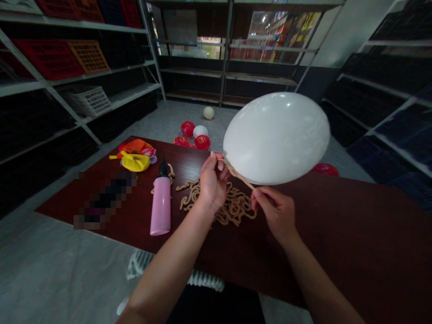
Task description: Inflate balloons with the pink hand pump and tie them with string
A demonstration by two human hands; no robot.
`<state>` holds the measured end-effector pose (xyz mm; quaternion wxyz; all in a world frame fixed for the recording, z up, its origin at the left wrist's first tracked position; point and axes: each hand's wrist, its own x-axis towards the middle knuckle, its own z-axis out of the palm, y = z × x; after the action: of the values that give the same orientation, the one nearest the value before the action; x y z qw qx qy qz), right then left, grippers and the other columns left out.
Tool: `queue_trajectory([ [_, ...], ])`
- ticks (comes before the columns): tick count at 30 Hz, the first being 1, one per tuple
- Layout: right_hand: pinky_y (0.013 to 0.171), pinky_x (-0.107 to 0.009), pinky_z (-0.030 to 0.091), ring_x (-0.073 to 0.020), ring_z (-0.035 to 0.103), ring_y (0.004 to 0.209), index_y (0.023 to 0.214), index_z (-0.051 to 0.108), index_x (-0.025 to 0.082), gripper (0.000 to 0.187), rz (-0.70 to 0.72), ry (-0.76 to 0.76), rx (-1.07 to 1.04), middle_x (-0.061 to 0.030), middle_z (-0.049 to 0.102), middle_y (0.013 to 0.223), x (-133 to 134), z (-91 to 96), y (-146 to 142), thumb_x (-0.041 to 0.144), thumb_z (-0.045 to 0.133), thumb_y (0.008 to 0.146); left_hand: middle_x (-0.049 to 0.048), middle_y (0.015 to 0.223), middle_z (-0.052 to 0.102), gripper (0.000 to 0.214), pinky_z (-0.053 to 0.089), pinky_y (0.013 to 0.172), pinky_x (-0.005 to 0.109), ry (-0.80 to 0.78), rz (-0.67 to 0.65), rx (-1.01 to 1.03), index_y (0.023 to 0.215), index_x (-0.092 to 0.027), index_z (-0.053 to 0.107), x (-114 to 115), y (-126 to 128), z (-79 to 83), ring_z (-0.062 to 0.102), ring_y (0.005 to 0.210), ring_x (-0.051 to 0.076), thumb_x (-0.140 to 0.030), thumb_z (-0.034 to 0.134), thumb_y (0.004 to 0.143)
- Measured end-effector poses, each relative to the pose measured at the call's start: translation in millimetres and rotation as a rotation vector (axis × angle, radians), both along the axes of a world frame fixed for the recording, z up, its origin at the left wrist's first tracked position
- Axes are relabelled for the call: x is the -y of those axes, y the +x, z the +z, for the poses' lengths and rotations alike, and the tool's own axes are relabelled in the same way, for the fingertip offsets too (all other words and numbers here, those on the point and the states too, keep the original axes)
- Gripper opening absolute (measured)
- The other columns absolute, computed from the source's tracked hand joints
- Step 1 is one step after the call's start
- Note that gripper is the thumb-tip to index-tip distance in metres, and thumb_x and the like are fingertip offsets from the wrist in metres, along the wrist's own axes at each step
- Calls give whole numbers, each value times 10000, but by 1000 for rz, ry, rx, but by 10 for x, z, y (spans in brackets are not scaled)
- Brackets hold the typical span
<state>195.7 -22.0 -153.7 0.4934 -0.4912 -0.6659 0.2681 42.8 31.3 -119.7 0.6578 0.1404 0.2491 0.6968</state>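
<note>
You have the tan cord (241, 174) stretched along the near-left side of the white balloon (276, 137), which is above the table's (337, 225) far side. Your left hand (213, 182) pinches it near the balloon's end; the right hand's (275, 211) fingers clamp it farther right, probably keeping it straight. Below, the cord pile (234, 207) seems placed for easy reach. The balloon's neck is hidden.

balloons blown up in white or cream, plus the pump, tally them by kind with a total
White balloons: 2, the large white balloon at the hands and the small white balloon beyond the table
Cream balloon: 1, farther back
Pink pump: 1
Total: 4
</note>
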Motion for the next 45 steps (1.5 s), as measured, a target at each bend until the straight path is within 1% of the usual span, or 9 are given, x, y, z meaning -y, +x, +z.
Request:
queue_trajectory([
  [7, 507, -231, 456, -112, 567, 485, 694, 649, 206, 288, 6, -35, -67, 27, 604, 538, -53, -51, 10, 402, 580, 893, -64, 521, 391, 263, 224, 398, 181, 113, 105, -85, 761, -150, 544, -26, 3, -70, 285, 394, 50, -325, 534, 957],
  [12, 497, -240, 451, -115, 554, 499, 746, 649, 204, 277, 40, -27, -198, 11, 619, 610, -65, -52, -2, 426, 571, 893, -31, 583, 474, 284, 331, 476, 205, 426, 283, -581, 796, -178, 593, 159, 95, -14, 409, 496, 85, -413, 545, 948],
  [17, 496, -250, 458, -138, 562, 540, 861, 666, 202, 273, 18, -21, -301, -5, 622, 641, -87, -70, 9, 450, 557, 893, 31, 813, 630, 159, 471, 719, 272, 807, 520, -1123, 936, -192, 630, 333, 162, 186, 582, 756, 142, -173, 476, 967],
  [22, 513, -250, 440, -133, 536, 554, 823, 656, 200, 321, -1, -29, -337, -1, 596, 654, -155, -133, 23, 498, 553, 880, 75, 978, 669, 211, 505, 836, 328, 1107, 722, -1387, 1068, -201, 615, -32, 293, 350, 626, 927, 191, -109, 496, 919],
  [24, 461, -232, 396, -113, 501, 502, 829, 644, 193, 375, 8, -86, -403, 14, 569, 632, -190, -185, 22, 547, 533, 876, 85, 1013, 661, 204, 508, 878, 340, 1047, 686, -1487, 1088, -205, 625, -431, 373, 462, 636, 966, 199, -179, 480, 948],
  [28, 451, -215, 360, -84, 458, 479, 819, 621, 182, 403, 51, -107, -465, 22, 555, 648, -259, -300, 19, 568, 522, 880, 198, 1450, 416, 605, 485, 992, 403, 643, 248, -1792, 1446, -201, 437, -1300, 471, 835, 602, 1174, 270, -300, 630, 882],
  [31, 453, -213, 349, -77, 446, 477, 809, 617, 177, 420, 72, -102, -461, 22, 552, 655, -300, -359, 14, 577, 513, 883, 185, 1504, 373, 550, 424, 1065, 414, 652, 90, -1948, 1447, -215, 464, -1578, 416, 1074, 569, 1233, 283, -328, 568, 918],
  [36, 454, -220, 337, -82, 445, 467, 781, 618, 176, 441, 131, -110, -416, 22, 546, 627, -323, -391, -5, 599, 528, 864, 123, 1359, 558, 460, 485, 980, 404, 712, 93, -2032, 1363, -218, 544, -1358, 140, 1070, 611, 1155, 282, -403, 475, 947],
  [45, 484, -240, 388, -108, 490, 501, 820, 623, 190, 404, 263, -177, -225, 9, 581, 654, -187, -425, -61, 583, 540, 860, 127, 1296, 635, 423, 439, 1023, 382, 512, 57, -2019, 1280, -171, 596, -660, -762, 546, 594, 1191, 276, -399, 477, 945],
])
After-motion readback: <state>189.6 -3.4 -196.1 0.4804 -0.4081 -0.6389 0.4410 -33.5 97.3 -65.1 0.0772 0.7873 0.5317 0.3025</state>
